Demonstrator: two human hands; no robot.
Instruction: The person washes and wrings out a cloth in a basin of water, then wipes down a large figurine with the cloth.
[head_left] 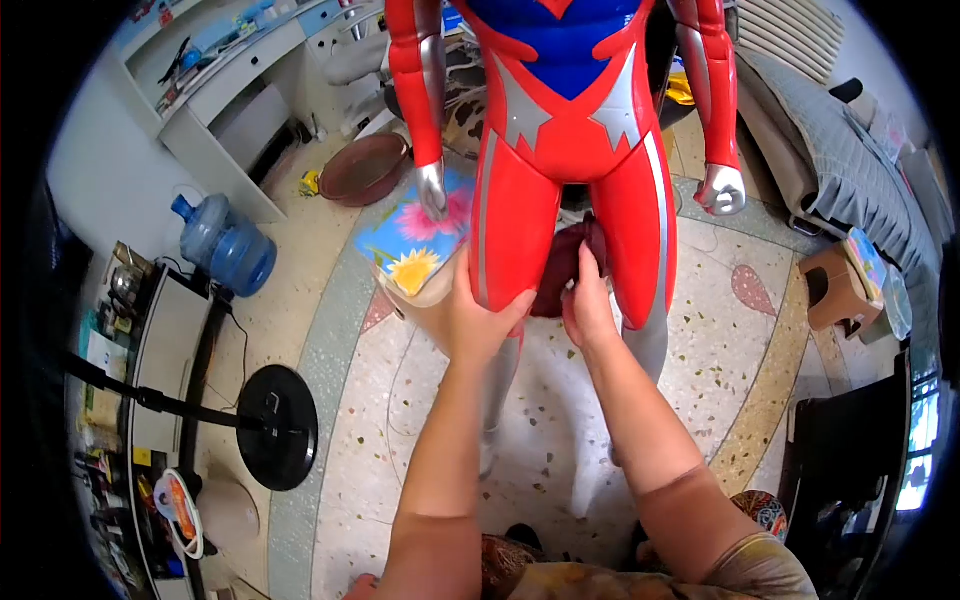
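A large glossy figure [570,150] in red, silver and blue stands upright in front of me, its head out of view. My left hand [485,315] is wrapped round the figure's leg on the left, just above the knee, thumb across the front. Between the figure's legs, my right hand [587,300] grips a dark maroon cloth [560,270] near the inner side of the same leg. Part of the cloth hangs behind my fingers. The figure's silver fists hang at its sides.
A flowered stool [415,240] stands behind left, near a brown basin [365,168] and a blue water bottle [228,245]. A round black stand base [277,427] is at left. On the right are a brown stool [835,290] and a grey-covered bed [830,140].
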